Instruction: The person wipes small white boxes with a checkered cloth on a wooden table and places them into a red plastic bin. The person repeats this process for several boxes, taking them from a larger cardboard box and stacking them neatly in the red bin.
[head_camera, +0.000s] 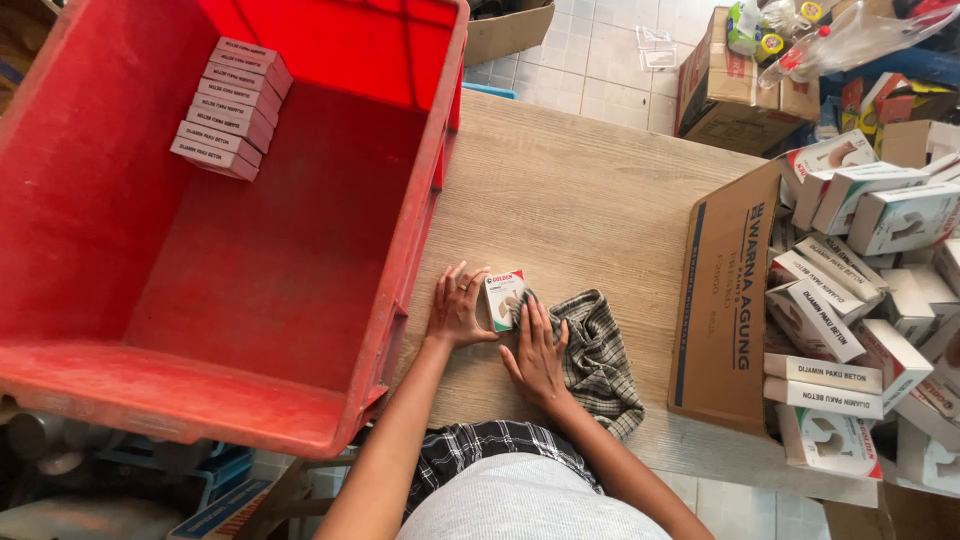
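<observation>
My checked shirt (480, 450) fills the bottom edge, closest to me. At far left stands the big red plastic crate (150, 290), smooth-walled and scuffed, with a neat row of flat boxes (232, 108) stacked against its far wall. Just right of the crate, my left hand (458, 310) lies flat on the pale wood-grain table (580, 200), fingers spread, touching the left edge of a small white carton (504, 298). The carton is rectangular, lying flat, its long axis running away from me, tilted slightly right. My right hand (535, 350) presses its right edge, palm down, fingers loosely open, so I hold it between both hands. A crumpled checked cloth (598, 360) sits under and beside that hand. Farther right, an open cardboard box (725, 300) spills similar white cartons (850, 300).
</observation>
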